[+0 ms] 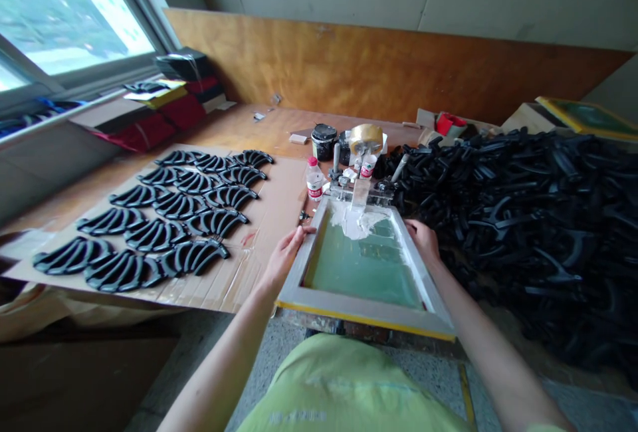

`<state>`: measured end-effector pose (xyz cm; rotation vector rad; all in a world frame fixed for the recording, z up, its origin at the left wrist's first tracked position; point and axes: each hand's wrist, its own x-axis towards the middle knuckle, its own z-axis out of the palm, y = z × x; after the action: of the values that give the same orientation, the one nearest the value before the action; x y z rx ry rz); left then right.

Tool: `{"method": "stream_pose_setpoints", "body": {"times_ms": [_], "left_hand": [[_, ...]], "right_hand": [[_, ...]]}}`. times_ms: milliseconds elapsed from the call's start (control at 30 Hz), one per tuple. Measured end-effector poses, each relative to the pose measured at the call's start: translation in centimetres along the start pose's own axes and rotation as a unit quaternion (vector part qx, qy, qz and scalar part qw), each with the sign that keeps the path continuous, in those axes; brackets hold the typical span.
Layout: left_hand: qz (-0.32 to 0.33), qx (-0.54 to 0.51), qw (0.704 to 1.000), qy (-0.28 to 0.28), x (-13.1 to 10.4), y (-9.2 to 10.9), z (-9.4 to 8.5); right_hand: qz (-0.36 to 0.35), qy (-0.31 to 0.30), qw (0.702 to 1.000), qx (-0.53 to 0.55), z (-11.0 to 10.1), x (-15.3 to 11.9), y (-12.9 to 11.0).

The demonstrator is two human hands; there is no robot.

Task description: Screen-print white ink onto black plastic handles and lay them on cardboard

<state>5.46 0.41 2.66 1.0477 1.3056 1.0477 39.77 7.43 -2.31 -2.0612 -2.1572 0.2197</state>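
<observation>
A screen printing frame (pixel 343 302) with green mesh lies in front of me, hinged at its far end to a metal clamp (pixel 363 191). My left hand (pixel 285 252) is closed on its left side bar, thumb on top. On the opposite bar, my right hand (pixel 423 239) has its fingers closed round the edge; part of them is hidden. Pale grey-white ink (pixel 356 222) is smeared over the far part of the mesh. A squeegee with a clear block-like top (pixel 360 194) stands in that ink, touched by neither hand.
Rows of black curved plastic parts (pixel 182 203) lie on cardboard (pixel 274 219) at left. A big heap of similar black parts (pixel 538 219) fills the right. Behind the frame stand a red-capped bottle (pixel 314 181), a black tub (pixel 323 143) and a tape roll (pixel 366 137).
</observation>
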Motion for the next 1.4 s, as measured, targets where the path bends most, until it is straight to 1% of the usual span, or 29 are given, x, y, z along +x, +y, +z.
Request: {"method": "stream_pose_setpoints", "body": {"times_ms": [33, 67, 100, 133, 167, 200, 233, 300, 367, 400, 433, 533, 600, 700, 767, 867, 933, 1033, 1100, 1167, 1233, 1300, 1333, 1400], "left_hand": [[-0.022, 0.001, 1.0, -0.01, -0.1, -1.5, -0.2], [-0.04, -0.002, 0.999, -0.019, -0.1, -3.1, -0.4], [-0.052, -0.007, 0.998, -0.025, 0.0, -4.7, -0.4], [-0.059, -0.012, 0.998, -0.029, 0.2, -6.3, -0.5], [-0.062, -0.014, 0.998, -0.029, 0.5, -7.7, -0.4], [-0.064, -0.011, 0.998, -0.026, 0.7, -8.8, -0.4], [-0.063, -0.003, 0.998, -0.02, 1.0, -9.8, -0.3], [-0.061, 0.019, 0.998, -0.011, 1.3, -10.9, -0.2], [-0.061, 0.032, 0.998, -0.005, 1.4, -11.2, -0.2], [-0.063, 0.031, 0.998, -0.003, 1.4, -11.3, -0.1], [-0.066, 0.028, 0.997, -0.002, 1.3, -11.2, -0.1], [-0.075, 0.021, 0.997, 0.004, 1.2, -11.1, 0.0], [-0.074, 0.019, 0.997, 0.007, 1.1, -11.1, 0.1], [-0.068, 0.025, 0.997, 0.018, 1.1, -11.2, 0.1], [-0.068, 0.031, 0.997, 0.023, 1.1, -11.1, 0.2], [-0.073, 0.031, 0.996, 0.027, 1.1, -11.0, 0.2], [-0.077, 0.029, 0.996, 0.026, 1.1, -10.9, 0.2], [-0.083, 0.028, 0.996, 0.025, 1.1, -10.9, 0.2], [-0.089, 0.03, 0.995, 0.024, 1.1, -10.9, 0.2], [-0.092, 0.031, 0.995, 0.02, 1.1, -11.0, 0.1], [-0.09, 0.03, 0.995, 0.019, 1.1, -11.0, 0.1], [-0.086, 0.028, 0.996, 0.023, 1.1, -11.0, 0.1], [-0.085, 0.027, 0.996, 0.025, 1.1, -11.0, 0.1], [-0.085, 0.025, 0.996, 0.029, 1.1, -10.9, 0.1]], "right_hand": [[0.006, 0.041, 0.999, 0.019, -0.6, 0.8, -0.2], [-0.009, 0.087, 0.995, 0.04, -1.1, 1.7, -0.9], [-0.041, 0.13, 0.989, 0.058, -1.4, 2.6, -2.0], [-0.084, 0.159, 0.981, 0.067, -1.5, 3.5, -3.5], [-0.13, 0.169, 0.975, 0.066, -1.4, 4.4, -5.1], [-0.165, 0.164, 0.971, 0.058, -1.2, 5.1, -6.7], [-0.188, 0.145, 0.97, 0.046, -0.9, 5.7, -8.1], [-0.208, 0.084, 0.974, 0.017, -0.2, 6.3, -9.9], [-0.209, 0.023, 0.978, -0.009, 0.4, 6.4, -10.3], [-0.205, 0.006, 0.978, -0.018, 0.6, 6.3, -10.0], [-0.197, 0.002, 0.98, -0.026, 0.8, 6.1, -9.5], [-0.148, 0.028, 0.987, -0.056, 1.3, 5.0, -8.2], [-0.125, 0.029, 0.989, -0.075, 1.4, 4.0, -8.1], [-0.143, -0.001, 0.987, -0.075, 1.2, 2.9, -9.5], [-0.161, -0.026, 0.985, -0.059, 0.5, 2.7, -10.7], [-0.146, -0.051, 0.987, -0.03, -0.7, 3.6, -12.0], [-0.139, -0.041, 0.989, -0.018, -0.9, 4.5, -12.3], [-0.184, -0.013, 0.983, -0.013, 0.1, 4.6, -12.0], [-0.231, -0.005, 0.973, -0.002, 1.1, 3.4, -11.1], [-0.286, -0.004, 0.958, 0.019, 1.7, 1.8, -9.9], [-0.347, -0.017, 0.937, 0.04, 1.5, 0.4, -8.5], [-0.395, -0.043, 0.916, 0.055, 0.8, 0.1, -7.5], [-0.405, -0.055, 0.911, 0.062, 0.4, 0.4, -7.3], [-0.392, -0.055, 0.915, 0.072, 0.1, 1.2, -7.3]]}}
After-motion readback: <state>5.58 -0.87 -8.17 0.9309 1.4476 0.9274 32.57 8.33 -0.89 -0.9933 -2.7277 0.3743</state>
